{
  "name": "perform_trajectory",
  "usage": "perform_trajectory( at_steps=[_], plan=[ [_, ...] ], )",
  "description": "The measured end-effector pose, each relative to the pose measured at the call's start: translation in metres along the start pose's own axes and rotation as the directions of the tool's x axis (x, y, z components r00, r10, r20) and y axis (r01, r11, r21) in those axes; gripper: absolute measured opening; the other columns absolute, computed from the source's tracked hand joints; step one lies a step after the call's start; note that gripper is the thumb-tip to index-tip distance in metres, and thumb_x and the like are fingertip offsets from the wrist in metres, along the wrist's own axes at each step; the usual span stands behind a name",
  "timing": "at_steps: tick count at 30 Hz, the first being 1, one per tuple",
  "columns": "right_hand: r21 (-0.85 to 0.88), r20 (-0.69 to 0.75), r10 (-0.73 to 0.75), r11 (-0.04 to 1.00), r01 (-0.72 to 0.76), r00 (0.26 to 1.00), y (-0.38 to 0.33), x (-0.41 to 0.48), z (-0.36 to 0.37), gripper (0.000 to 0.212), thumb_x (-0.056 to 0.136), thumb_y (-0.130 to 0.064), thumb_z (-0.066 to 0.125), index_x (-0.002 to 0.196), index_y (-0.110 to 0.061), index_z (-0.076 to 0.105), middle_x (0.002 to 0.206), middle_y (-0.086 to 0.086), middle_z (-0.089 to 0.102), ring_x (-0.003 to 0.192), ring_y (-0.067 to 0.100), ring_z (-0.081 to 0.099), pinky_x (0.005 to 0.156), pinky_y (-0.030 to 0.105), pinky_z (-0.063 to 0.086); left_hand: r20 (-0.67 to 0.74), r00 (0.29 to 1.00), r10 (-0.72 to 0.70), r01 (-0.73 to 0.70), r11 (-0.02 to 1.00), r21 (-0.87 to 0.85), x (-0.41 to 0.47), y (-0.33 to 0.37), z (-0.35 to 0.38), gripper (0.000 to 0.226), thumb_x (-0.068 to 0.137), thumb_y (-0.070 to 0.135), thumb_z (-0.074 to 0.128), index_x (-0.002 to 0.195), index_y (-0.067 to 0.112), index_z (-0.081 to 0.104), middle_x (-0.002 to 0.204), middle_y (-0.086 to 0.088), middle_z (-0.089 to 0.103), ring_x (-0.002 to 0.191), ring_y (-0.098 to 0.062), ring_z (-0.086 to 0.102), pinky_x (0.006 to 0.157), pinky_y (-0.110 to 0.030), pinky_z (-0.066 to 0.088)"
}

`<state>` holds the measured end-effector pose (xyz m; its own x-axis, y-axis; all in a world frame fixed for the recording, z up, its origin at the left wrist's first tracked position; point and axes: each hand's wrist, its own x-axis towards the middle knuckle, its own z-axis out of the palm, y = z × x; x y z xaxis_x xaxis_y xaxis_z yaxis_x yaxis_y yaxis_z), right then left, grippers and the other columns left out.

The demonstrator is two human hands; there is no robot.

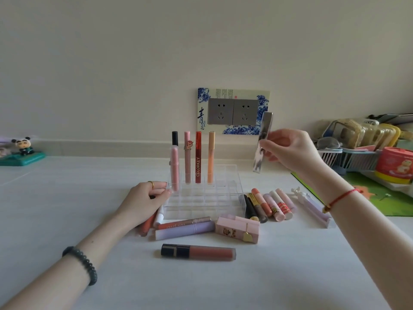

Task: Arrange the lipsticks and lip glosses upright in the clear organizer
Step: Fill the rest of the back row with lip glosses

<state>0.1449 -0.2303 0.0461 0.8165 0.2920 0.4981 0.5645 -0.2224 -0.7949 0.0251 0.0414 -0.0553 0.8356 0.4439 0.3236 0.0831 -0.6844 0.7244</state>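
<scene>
1. Head view, setting: pale wall behind a white tabletop (290,276), w/ a double socket plate (233,111) framed in blue-and-white print just above the table edge. Panda figurine (23,145) far left; racks of clutter and a red tin (394,167) far right.
2. Clear organizer (201,198) sits mid-table, a grid of small cells. Four tubes stand upright in its back row: pink w/ black cap (174,162), pink w/ cartoon charm (187,157), dark red "COLORKEY" gloss (198,157), orange one (211,157).
3. Left hand (145,202) rests at the organizer's left wall, fingers curled against it, ring on one finger, dark bead bracelet on the wrist.
4. Right hand (290,151) is raised right of the organizer, pinching a silver tube (263,142) held nearly vertical in the air, red string on the wrist.
5. Loose items lie flat around the organizer: row of tubes (270,204) at right, lilac tube (185,230) and pink box (238,229) in front, brown-pink gloss w/ dark cap (199,252) nearest.
</scene>
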Motion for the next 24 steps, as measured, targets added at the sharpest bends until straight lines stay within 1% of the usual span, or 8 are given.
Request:
perform_trajectory(
  at_steps=[2,4,7,12,15,18,22,24],
  plan=[
    [0.006,0.02,-0.012,1.0,0.012,1.0,-0.003,0.008,0.014,0.011,0.079,-0.016,0.065,0.089,-0.015,0.062,0.072,-0.003,0.068,0.055,0.002,0.064,0.054,0.014,0.054,-0.001,1.0,-0.001,0.001,1.0,-0.004,0.0,-0.001,0.0,0.036,0.086,0.03,0.059,0.119,0.013,0.059,0.114,-0.001,0.067,0.096,-0.006,0.055,0.087,-0.021,0.036],
    [-0.016,0.043,-0.023,1.0,0.024,0.999,-0.006,0.014,0.027,0.013,0.08,-0.015,0.064,0.093,-0.014,0.06,0.075,-0.002,0.068,0.063,0.008,0.066,0.058,0.017,0.056,-0.002,1.0,-0.004,0.004,1.0,-0.013,0.001,-0.002,0.0,0.037,0.086,0.03,0.059,0.119,0.013,0.059,0.113,-0.001,0.067,0.095,-0.006,0.055,0.087,-0.021,0.036],
    [-0.06,0.086,-0.048,0.997,0.053,0.995,-0.006,0.021,0.044,0.019,0.082,-0.013,0.061,0.101,-0.011,0.058,0.085,0.005,0.069,0.074,0.016,0.067,0.068,0.025,0.057,0.002,1.0,0.001,-0.001,1.0,-0.011,0.002,-0.003,0.0,0.036,0.086,0.03,0.059,0.119,0.014,0.059,0.113,0.001,0.067,0.096,-0.005,0.055,0.088,-0.021,0.035],
    [-0.097,0.117,-0.041,0.994,0.052,0.992,-0.002,0.029,0.059,0.029,0.083,-0.011,0.06,0.111,-0.005,0.052,0.095,0.012,0.068,0.079,0.021,0.066,0.081,0.037,0.054,0.016,1.0,-0.008,0.008,1.0,-0.022,0.004,-0.007,0.001,0.037,0.086,0.032,0.059,0.119,0.016,0.058,0.114,0.002,0.067,0.097,-0.004,0.055,0.088,-0.02,0.035],
    [-0.118,0.136,-0.039,0.991,0.055,0.99,0.002,0.032,0.064,0.031,0.084,-0.012,0.059,0.112,-0.004,0.051,0.098,0.014,0.068,0.078,0.018,0.065,0.083,0.037,0.053,0.015,1.0,-0.011,0.012,1.0,-0.027,0.006,-0.009,0.001,0.038,0.085,0.035,0.06,0.118,0.017,0.059,0.114,0.002,0.067,0.096,-0.003,0.055,0.087,-0.021,0.036],
    [-0.18,0.174,-0.051,0.98,0.083,0.983,0.006,0.034,0.069,0.031,0.084,-0.012,0.059,0.113,-0.002,0.051,0.098,0.013,0.069,0.074,0.013,0.061,0.085,0.036,0.05,0.014,1.0,-0.01,0.01,1.0,-0.025,0.007,-0.011,0.001,0.038,0.084,0.035,0.061,0.117,0.016,0.059,0.114,0.001,0.067,0.096,-0.004,0.055,0.087,-0.021,0.037],
    [-0.216,0.213,-0.024,0.974,0.071,0.977,0.014,0.035,0.075,0.031,0.083,-0.013,0.06,0.111,-0.002,0.053,0.104,0.014,0.068,0.083,0.016,0.061,0.077,0.028,0.045,0.025,1.0,-0.007,0.008,0.999,-0.035,0.007,-0.011,0.001,0.037,0.084,0.035,0.061,0.115,0.016,0.06,0.115,0.001,0.066,0.1,-0.005,0.058,0.089,-0.022,0.04],
    [-0.231,0.219,-0.011,0.971,0.063,0.976,0.018,0.035,0.077,0.032,0.083,-0.014,0.061,0.112,-0.002,0.053,0.106,0.014,0.068,0.085,0.017,0.059,0.075,0.027,0.044,0.019,1.0,-0.01,0.011,0.999,-0.034,0.007,-0.011,0.001,0.037,0.084,0.036,0.061,0.115,0.017,0.06,0.113,0.002,0.066,0.098,-0.004,0.057,0.089,-0.022,0.039]
  ],
)
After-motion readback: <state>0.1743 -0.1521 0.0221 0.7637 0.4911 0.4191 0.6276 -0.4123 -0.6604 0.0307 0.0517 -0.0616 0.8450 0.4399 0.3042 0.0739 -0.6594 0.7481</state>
